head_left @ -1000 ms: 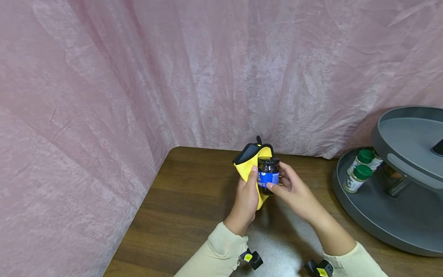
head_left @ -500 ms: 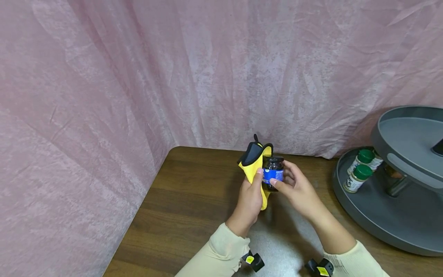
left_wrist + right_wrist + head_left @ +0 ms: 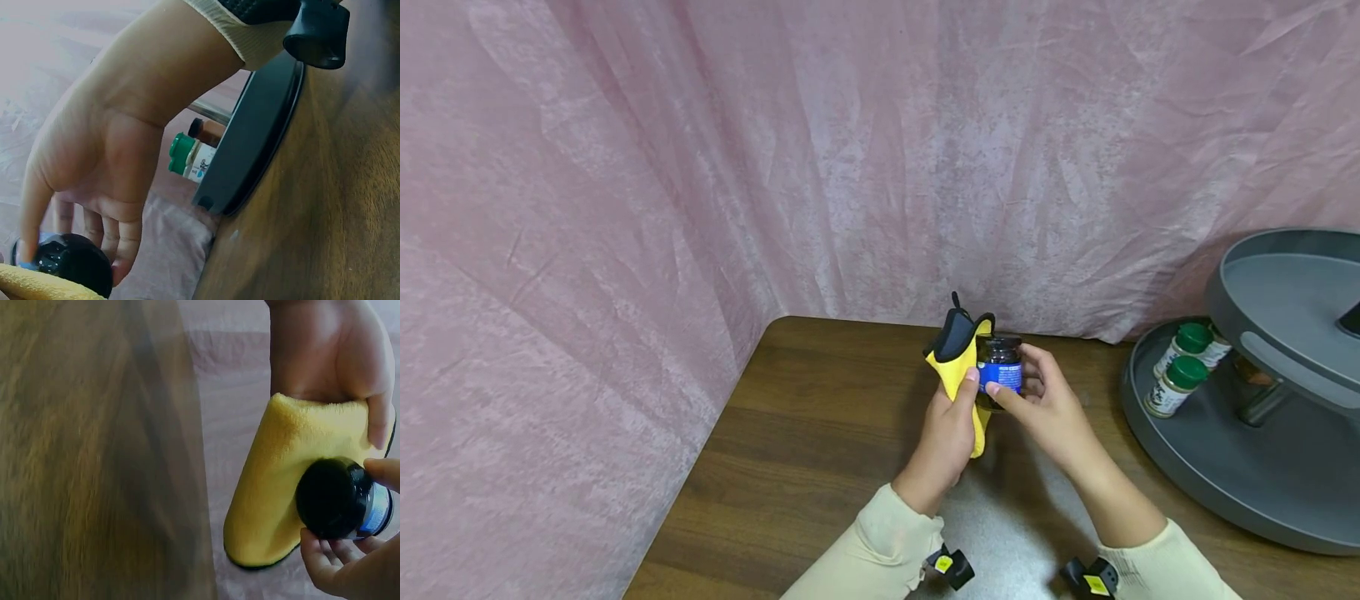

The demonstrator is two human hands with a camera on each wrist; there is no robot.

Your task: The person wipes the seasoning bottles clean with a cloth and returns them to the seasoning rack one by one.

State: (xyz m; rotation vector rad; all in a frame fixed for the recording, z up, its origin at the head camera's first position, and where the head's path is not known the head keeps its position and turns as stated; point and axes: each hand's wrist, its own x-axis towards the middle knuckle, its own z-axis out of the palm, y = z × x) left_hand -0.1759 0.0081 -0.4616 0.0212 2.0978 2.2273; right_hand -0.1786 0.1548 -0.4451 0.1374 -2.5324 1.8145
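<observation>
A dark glass jar point(image 3: 1000, 375) with a black lid and a blue label is held upright above the table. My right hand point(image 3: 1060, 421) grips it from the right, thumb on the label's lower edge and fingers round the far side. My left hand point(image 3: 942, 442) holds a yellow cloth point(image 3: 953, 367) with black edging and a dark grey reverse against the jar's left side, thumb in front. In the right wrist view the cloth point(image 3: 269, 481) drapes from the left hand point(image 3: 331, 356), and the jar's dark round base point(image 3: 331, 497) faces the camera. The left wrist view shows the right hand point(image 3: 106, 150) around the jar.
On the right stands a grey two-tier round rack point(image 3: 1195, 500). Its lower tier carries several seasoning bottles, among them a green-capped bottle point(image 3: 1176, 387). Pink fabric point(image 3: 880, 167) hangs behind the brown wooden table point(image 3: 790, 467).
Both hands have shifted slightly to the right with the jar and the cloth. The cloth looks narrower, with more of its dark reverse facing the head camera.
</observation>
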